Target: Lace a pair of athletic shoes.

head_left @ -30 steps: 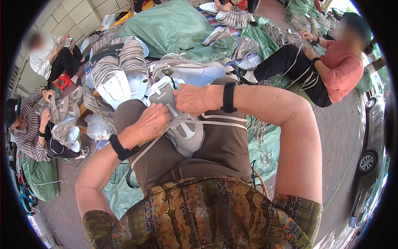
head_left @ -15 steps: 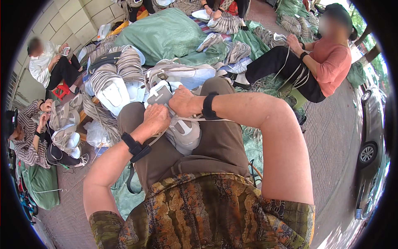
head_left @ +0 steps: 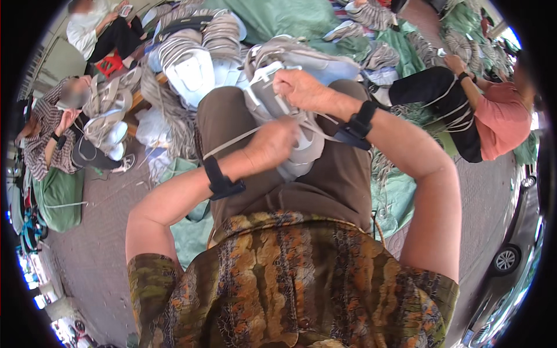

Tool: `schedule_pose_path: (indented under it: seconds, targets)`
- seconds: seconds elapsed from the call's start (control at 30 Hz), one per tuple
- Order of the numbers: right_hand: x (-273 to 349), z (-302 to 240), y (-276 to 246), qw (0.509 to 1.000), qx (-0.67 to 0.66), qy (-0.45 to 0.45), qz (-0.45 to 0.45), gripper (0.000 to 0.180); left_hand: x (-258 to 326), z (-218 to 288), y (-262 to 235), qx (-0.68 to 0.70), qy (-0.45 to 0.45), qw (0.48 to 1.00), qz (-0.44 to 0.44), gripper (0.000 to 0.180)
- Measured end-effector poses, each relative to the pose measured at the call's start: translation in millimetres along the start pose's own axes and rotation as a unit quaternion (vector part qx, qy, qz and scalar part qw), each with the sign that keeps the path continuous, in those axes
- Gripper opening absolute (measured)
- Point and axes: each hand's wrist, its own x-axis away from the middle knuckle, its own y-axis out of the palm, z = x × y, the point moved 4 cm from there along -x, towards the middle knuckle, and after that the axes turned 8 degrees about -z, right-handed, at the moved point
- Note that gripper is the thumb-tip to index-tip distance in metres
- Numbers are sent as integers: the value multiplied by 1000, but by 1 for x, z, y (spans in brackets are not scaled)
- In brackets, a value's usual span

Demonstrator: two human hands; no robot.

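Note:
A grey and white shoe [head_left: 309, 152] lies between my thighs, its toe toward my body and its grey tongue [head_left: 262, 96] pointing away. Pale flat shoelace [head_left: 235, 139] stretches out to both sides of it. My left hand [head_left: 272, 142] is over the lacing, its fingers smeared by motion, so its grip is unclear. Beside the tongue, my right hand [head_left: 301, 90] is closed with the fingers curled in. What lies inside that hand is hidden.
Beyond my knees lie stacked grey shoes with white soles [head_left: 187, 68] and a large green sack [head_left: 290, 17]. Co-workers sit at the left and right, one in a pink top [head_left: 503, 129]. A dark car [head_left: 493, 278] stands at the far right.
My view has shifted, so the scene sits lower and farther right. My left hand has moved from beside the tongue toward the shoe's toe. My right hand has left the tongue's far tip.

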Motion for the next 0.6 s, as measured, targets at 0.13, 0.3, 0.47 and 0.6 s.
schedule_pose_path:
  seconds: [0.13, 0.3, 0.47, 0.6]
  targets:
    - [-34, -92, 29, 976, -186, -28, -109, 17, 32, 69, 25, 54, 170, 976, -125, 5]
    - [-47, -256, 65, 880, -287, -308, -220, 26, 61, 173, 8, 199, 311, 893, -258, 21]
    - [-20, -298, 49, 849, -220, -428, -219, 22, 94, 219, -22, 240, 299, 874, -299, 16]
    - [-10, -199, 1, 951, 96, -294, -13, 19, 84, 217, -73, 316, 297, 893, -120, 21]
